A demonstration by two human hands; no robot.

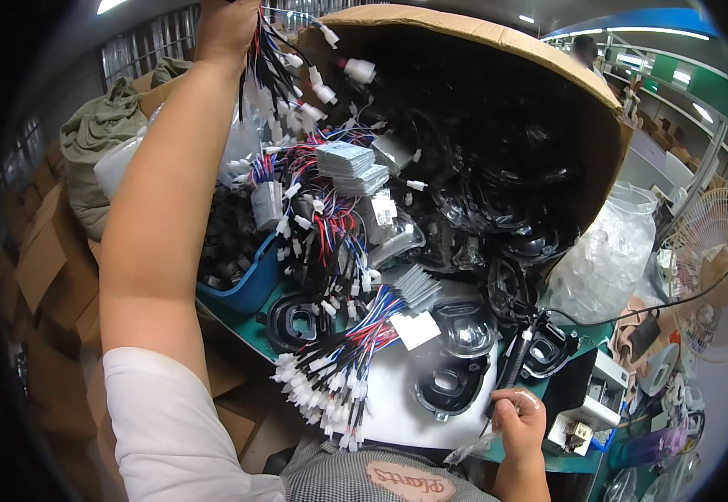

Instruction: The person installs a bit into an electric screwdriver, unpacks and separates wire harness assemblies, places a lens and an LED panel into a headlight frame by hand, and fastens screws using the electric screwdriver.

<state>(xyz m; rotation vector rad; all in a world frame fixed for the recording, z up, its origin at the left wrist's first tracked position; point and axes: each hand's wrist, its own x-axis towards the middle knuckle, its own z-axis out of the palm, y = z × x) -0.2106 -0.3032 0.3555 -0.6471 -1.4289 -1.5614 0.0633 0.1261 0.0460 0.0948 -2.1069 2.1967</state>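
My left hand (228, 38) is raised at the top left, closed around a bundle of wire harnesses (273, 75) with white connectors hanging down. Low on the right, my right hand (521, 422) is closed at the lower end of a black corded electric screwdriver (518, 356). Just left of it lies a black lamp housing (447, 383), with a clear domed lens (464, 328) behind it. Another wire bundle (330, 368) spreads over the white work surface (397, 418), its connectors toward me. Flat silvery plates (349, 161) are stacked on more wires behind.
A large cardboard box (464, 23) of dark and clear lamp parts opens toward me. A blue bin (255, 280) stands left. At right are a screw feeder (594, 393), a clear bag (606, 251) and a fan (715, 268). The screwdriver's cord crosses rightward.
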